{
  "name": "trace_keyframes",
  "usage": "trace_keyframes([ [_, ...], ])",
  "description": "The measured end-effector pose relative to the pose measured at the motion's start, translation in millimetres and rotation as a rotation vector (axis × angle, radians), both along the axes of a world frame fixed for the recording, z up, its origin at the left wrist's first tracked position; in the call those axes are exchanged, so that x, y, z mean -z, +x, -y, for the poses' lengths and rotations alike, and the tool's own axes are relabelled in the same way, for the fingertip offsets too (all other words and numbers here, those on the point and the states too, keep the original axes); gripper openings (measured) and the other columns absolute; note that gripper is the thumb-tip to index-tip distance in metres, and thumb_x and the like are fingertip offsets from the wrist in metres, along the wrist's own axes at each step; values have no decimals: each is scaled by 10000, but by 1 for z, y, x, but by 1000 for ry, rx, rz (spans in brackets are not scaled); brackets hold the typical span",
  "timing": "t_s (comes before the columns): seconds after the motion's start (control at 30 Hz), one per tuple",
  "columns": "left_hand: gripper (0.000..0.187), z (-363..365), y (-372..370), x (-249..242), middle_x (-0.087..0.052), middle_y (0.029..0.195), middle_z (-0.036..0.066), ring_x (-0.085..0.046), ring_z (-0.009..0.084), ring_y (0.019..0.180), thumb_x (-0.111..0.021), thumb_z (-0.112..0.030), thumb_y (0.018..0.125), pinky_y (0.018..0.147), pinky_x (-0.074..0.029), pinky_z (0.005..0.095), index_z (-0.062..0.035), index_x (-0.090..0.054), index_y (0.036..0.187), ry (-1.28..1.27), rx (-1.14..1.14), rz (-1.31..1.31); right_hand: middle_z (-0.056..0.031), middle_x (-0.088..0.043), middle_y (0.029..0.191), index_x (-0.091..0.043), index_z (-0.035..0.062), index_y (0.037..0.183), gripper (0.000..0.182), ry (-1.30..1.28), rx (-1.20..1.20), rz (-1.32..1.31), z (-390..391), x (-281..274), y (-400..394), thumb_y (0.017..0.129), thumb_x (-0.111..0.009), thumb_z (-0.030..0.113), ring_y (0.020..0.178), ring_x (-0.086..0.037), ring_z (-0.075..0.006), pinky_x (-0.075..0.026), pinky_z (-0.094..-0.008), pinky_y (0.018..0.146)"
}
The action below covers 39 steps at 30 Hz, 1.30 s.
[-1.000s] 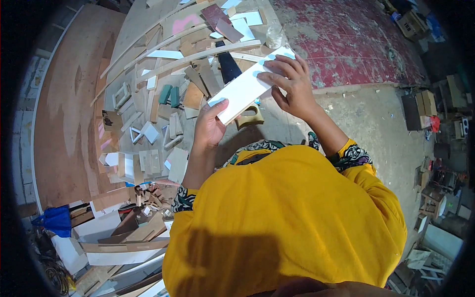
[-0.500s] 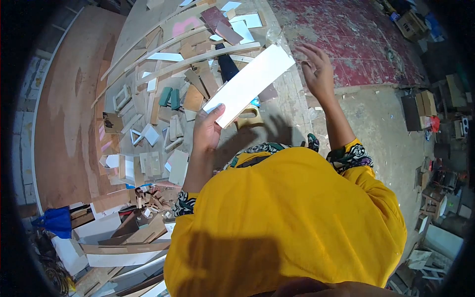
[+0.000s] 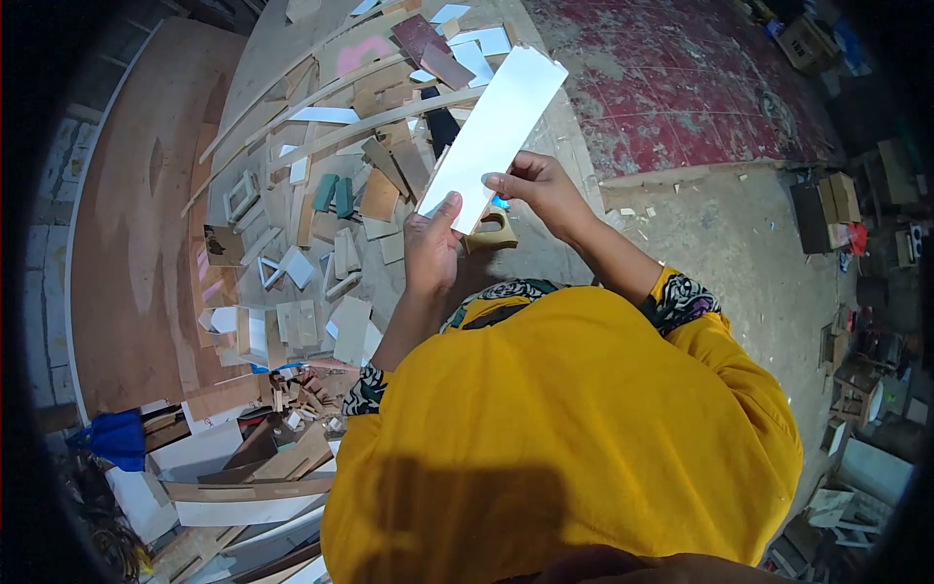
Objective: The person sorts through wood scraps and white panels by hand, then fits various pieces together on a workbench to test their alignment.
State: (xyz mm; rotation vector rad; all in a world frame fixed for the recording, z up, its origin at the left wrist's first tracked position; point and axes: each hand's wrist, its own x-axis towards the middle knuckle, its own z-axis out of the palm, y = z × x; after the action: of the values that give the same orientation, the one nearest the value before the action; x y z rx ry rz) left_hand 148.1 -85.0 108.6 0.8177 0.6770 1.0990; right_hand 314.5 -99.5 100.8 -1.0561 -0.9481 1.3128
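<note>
A long white board (image 3: 499,128) is held up at a slant over the cluttered work table (image 3: 545,263). My left hand (image 3: 432,251) grips its lower end, thumb on the white face. My right hand (image 3: 547,195) pinches the board's right edge, thumb on top and fingers partly hidden beneath. Just below the board lies a yellowish handle with an opening (image 3: 492,236), which looks like a hand saw's; whatever joins it is covered. A small blue item (image 3: 500,202) shows beside the right thumb. Two green blocks (image 3: 344,197) lie left of my hands.
Long thin wood strips (image 3: 389,113) and several offcuts cover the table's far and left parts. A large brown plywood sheet (image 3: 146,224) stands at left. Scrap boards (image 3: 243,487) and a blue bag (image 3: 119,440) are at lower left. Cardboard boxes (image 3: 839,199) sit at right.
My right hand has come in from the right and closed on the board's edge. The board has turned steeper, and my left hand has shifted slightly right.
</note>
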Motion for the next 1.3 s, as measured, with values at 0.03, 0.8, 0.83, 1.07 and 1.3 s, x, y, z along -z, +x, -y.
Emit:
trace_keyframes([
  [0.03,341,0,-1,-1,-608,1072,158,-614,207,954,-580,-113,882,831,-501,316,96,-522,1144,2,-2,0,0,-607,750,-645,19,844,175,2,-2,0,-1,1,0,796,-711,174,697,-533,-64,-426,-200,637],
  [0.8,359,-12,-55,65,-652,997,85,-620,116,783,-469,-273,939,694,-483,212,0,-558,1154,-228,150,-381,-3,-597,753,-647,10,922,193,-388,-13,173,0,83,71,770,-685,123,609,-464,-84,-372,-217,571],
  [0.83,379,-11,-49,59,-640,1014,79,-620,121,817,-463,-288,940,718,-484,217,2,-545,1170,-210,203,-403,-3,-597,753,-647,10,922,193,-388,-17,174,-2,80,64,770,-685,123,609,-464,-84,-372,-217,571],
  [1.07,339,-24,-18,69,-609,965,54,-580,92,819,-541,-199,908,724,-457,221,21,-521,1165,-119,312,-407,6,-554,692,-636,1,862,178,-239,-365,187,-37,78,16,771,-690,145,589,-472,-80,-369,-214,546],
  [1.3,332,-36,-24,77,-595,1038,77,-575,119,896,-553,-138,899,755,-464,249,12,-479,1186,-113,114,-247,1,-587,729,-643,21,922,175,-277,-405,242,-64,74,-5,779,-686,112,586,-480,-67,-375,-202,521],
])
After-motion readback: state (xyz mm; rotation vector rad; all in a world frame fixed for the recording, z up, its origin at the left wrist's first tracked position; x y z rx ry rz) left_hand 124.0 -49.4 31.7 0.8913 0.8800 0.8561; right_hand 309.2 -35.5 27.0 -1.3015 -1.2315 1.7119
